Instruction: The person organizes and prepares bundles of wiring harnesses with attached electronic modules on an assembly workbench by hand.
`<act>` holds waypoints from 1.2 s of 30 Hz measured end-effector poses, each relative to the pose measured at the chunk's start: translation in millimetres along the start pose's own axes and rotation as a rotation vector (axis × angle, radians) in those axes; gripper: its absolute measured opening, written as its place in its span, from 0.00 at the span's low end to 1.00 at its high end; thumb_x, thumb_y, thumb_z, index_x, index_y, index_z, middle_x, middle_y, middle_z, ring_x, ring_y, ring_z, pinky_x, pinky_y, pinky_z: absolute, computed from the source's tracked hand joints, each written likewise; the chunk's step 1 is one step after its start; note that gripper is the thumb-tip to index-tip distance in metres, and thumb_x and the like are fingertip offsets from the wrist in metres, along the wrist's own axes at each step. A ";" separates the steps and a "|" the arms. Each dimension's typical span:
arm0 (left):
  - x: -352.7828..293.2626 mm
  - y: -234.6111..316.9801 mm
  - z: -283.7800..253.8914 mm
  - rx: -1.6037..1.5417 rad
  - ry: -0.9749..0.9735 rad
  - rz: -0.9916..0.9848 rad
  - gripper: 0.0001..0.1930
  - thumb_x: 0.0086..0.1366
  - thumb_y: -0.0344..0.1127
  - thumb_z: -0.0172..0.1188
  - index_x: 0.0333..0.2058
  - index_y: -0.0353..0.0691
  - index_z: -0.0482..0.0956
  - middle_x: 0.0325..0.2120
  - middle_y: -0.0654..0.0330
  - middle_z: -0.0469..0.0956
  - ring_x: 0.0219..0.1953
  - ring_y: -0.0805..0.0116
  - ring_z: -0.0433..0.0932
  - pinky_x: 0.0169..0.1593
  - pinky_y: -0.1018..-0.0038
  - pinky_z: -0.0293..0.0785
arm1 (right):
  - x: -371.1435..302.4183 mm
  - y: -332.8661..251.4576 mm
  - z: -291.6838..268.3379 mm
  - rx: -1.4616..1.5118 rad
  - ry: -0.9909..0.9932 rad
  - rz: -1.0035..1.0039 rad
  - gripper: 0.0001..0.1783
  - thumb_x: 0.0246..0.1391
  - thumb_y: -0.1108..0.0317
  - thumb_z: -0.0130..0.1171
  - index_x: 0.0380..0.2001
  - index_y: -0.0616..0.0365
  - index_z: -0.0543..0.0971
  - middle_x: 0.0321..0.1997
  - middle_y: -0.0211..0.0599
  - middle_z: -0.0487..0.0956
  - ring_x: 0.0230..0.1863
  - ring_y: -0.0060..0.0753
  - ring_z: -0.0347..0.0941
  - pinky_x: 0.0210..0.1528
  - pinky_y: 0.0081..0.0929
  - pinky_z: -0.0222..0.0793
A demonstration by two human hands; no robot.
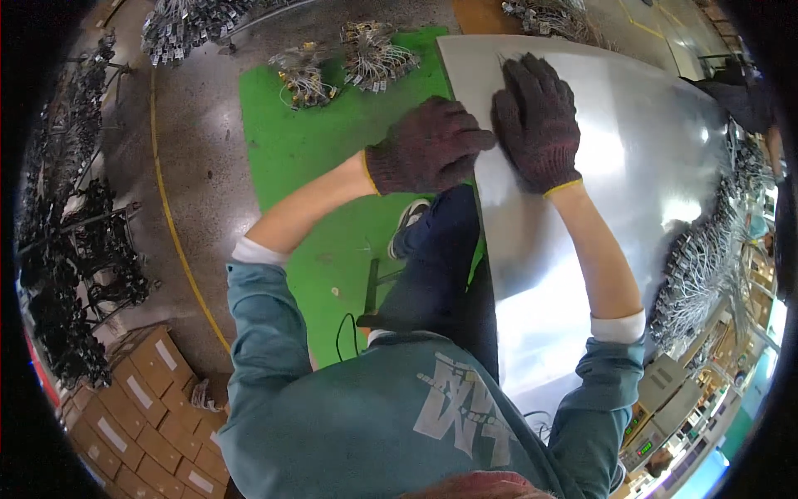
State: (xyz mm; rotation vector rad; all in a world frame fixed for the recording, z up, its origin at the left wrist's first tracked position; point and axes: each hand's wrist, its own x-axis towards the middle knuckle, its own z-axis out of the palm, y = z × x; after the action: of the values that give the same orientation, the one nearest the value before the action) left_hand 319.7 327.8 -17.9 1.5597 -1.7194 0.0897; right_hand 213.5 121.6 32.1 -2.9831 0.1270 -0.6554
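My right hand (pixel 539 125), in a dark maroon knit glove with a yellow cuff, lies on the shiny metal tabletop (pixel 623 216). Its fingers stretch toward the far edge. Beside it, at the table's left edge, my left hand (pixel 428 147) wears a matching glove. The left fingers are bent and point toward the right hand, almost touching it. Whatever they hold, if anything, is hidden. A few thin dark strands show by the right fingertips, too small to name.
Two bundles of cables with connectors (pixel 378 58) lie on the green floor mat (pixel 283 158). A large heap of white cables (pixel 698 274) lines the table's right side. Stacked cardboard boxes (pixel 150 407) and racks of dark cables (pixel 100 258) stand left. Another person's dark sleeve (pixel 740 100) shows far right.
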 end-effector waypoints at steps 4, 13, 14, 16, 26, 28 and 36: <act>-36.8 -61.8 -4.7 0.123 -0.014 -0.115 0.29 0.56 0.32 0.67 0.59 0.44 0.80 0.43 0.53 0.81 0.46 0.48 0.79 0.53 0.51 0.75 | 53.0 2.5 38.2 -0.016 0.019 -0.007 0.26 0.69 0.55 0.59 0.65 0.53 0.79 0.67 0.52 0.78 0.67 0.61 0.72 0.70 0.54 0.67; -162.1 -283.0 14.2 0.470 -0.061 -0.434 0.29 0.59 0.35 0.67 0.61 0.50 0.80 0.52 0.50 0.80 0.60 0.43 0.74 0.62 0.47 0.71 | 158.1 2.9 93.2 -0.098 -0.489 0.217 0.20 0.71 0.48 0.55 0.39 0.49 0.88 0.41 0.47 0.87 0.46 0.61 0.82 0.51 0.55 0.77; -172.4 -313.1 11.2 0.536 -0.069 -0.453 0.28 0.59 0.37 0.67 0.61 0.49 0.81 0.53 0.50 0.80 0.61 0.43 0.74 0.63 0.47 0.71 | 163.4 8.4 98.1 -0.157 -0.486 0.096 0.18 0.71 0.49 0.56 0.43 0.48 0.88 0.41 0.47 0.87 0.46 0.60 0.82 0.50 0.55 0.77; -178.1 -360.7 -4.2 0.577 -0.211 -0.612 0.30 0.58 0.40 0.69 0.61 0.49 0.81 0.54 0.50 0.80 0.61 0.42 0.74 0.63 0.46 0.72 | 170.8 15.4 104.9 -0.215 -0.495 -0.029 0.17 0.71 0.50 0.56 0.47 0.47 0.87 0.41 0.46 0.87 0.46 0.59 0.82 0.48 0.56 0.77; -310.3 -553.3 -39.0 0.820 -0.459 -1.131 0.45 0.63 0.58 0.67 0.76 0.53 0.64 0.75 0.53 0.67 0.78 0.45 0.62 0.76 0.48 0.62 | 190.4 22.6 126.4 0.021 -0.436 -0.052 0.15 0.72 0.68 0.55 0.56 0.52 0.86 0.37 0.41 0.87 0.34 0.46 0.83 0.41 0.39 0.79; -303.9 -567.4 -19.7 0.819 -0.467 -1.192 0.47 0.62 0.59 0.68 0.76 0.53 0.64 0.75 0.53 0.66 0.78 0.45 0.62 0.77 0.48 0.62 | 183.1 32.9 127.8 0.069 -0.438 -0.035 0.24 0.65 0.76 0.56 0.63 0.52 0.82 0.38 0.40 0.86 0.34 0.44 0.82 0.42 0.38 0.79; -288.9 -590.1 -13.4 1.059 -0.644 -1.300 0.54 0.59 0.64 0.73 0.79 0.61 0.57 0.81 0.54 0.55 0.80 0.45 0.57 0.76 0.43 0.62 | 191.7 35.0 122.2 -0.115 -0.580 -0.122 0.25 0.67 0.73 0.55 0.65 0.58 0.81 0.46 0.44 0.86 0.44 0.44 0.82 0.48 0.38 0.78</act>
State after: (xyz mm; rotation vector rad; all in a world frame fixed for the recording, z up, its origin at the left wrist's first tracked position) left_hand 814.8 427.6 -438.3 3.4967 -0.6162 -0.2281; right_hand 436.3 75.7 -2.5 -3.1643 -0.0602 0.2349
